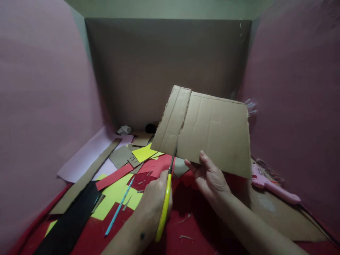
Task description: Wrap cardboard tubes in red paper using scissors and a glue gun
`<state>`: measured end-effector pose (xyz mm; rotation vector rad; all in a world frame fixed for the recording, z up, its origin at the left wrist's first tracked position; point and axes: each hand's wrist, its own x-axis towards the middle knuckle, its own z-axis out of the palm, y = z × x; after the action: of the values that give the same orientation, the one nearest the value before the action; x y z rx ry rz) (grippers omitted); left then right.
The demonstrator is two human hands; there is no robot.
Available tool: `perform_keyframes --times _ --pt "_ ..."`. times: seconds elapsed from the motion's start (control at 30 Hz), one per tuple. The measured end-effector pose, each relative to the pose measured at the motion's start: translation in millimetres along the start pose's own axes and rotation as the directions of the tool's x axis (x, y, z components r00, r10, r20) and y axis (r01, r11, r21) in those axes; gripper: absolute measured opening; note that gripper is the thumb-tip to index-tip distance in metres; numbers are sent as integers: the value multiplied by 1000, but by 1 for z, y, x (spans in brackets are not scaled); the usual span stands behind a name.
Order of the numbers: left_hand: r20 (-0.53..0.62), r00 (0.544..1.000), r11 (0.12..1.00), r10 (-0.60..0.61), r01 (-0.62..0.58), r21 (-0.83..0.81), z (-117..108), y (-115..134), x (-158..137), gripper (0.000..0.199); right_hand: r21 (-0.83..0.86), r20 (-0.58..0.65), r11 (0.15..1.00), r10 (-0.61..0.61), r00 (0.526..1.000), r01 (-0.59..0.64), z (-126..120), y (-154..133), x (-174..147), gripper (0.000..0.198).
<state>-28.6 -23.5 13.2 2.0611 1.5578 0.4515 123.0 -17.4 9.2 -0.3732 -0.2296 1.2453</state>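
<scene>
My right hand (209, 175) pinches the lower edge of a brown cardboard sheet (215, 131), thumb in front and fingers behind, and holds it tilted up above the work surface. In my left hand (156, 194) is a pair of scissors (166, 205) with yellow handles. Their blades sit at the bottom of a long slit that runs up the sheet, between a narrow strip (170, 120) on the left and the wider part on the right. The strip's top lies close against the wider part; whether they are still joined there I cannot tell.
Yellow paper (145, 153), a red strip (114, 176), a long cardboard strip (85, 177), black material (71, 219) and a light-blue pencil (119, 207) lie left on the red surface (196, 226). A pink glue gun (275, 186) rests right on cardboard (289, 219). Pink walls flank both sides.
</scene>
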Motion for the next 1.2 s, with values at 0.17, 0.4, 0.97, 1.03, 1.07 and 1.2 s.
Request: perform_keyframes --times 0.17,0.4,0.97,1.03,1.07,1.2 --pt "-3 999 974 34 -33 222 -4 4 -1 28 -6 -13 1000 11 1000 -11 0 0 2 19" --pt "-23 1000 981 2 3 195 1 -4 4 19 -36 -44 999 16 999 -18 -2 2 3 17" --pt "-11 1000 975 8 -5 223 -4 0 9 13 -107 -43 994 16 999 -20 -8 9 -1 23" --pt "1 1000 987 18 -18 161 -1 -3 12 13 -122 -30 992 13 999 -16 -8 10 -1 22" --pt "8 1000 991 25 -26 133 0 -4 13 15 -129 -27 992 11 1000 -14 -9 11 -1 22" --pt "-37 998 992 49 -44 122 0 -4 18 18 -144 -52 989 9 999 -17 -12 14 2 25"
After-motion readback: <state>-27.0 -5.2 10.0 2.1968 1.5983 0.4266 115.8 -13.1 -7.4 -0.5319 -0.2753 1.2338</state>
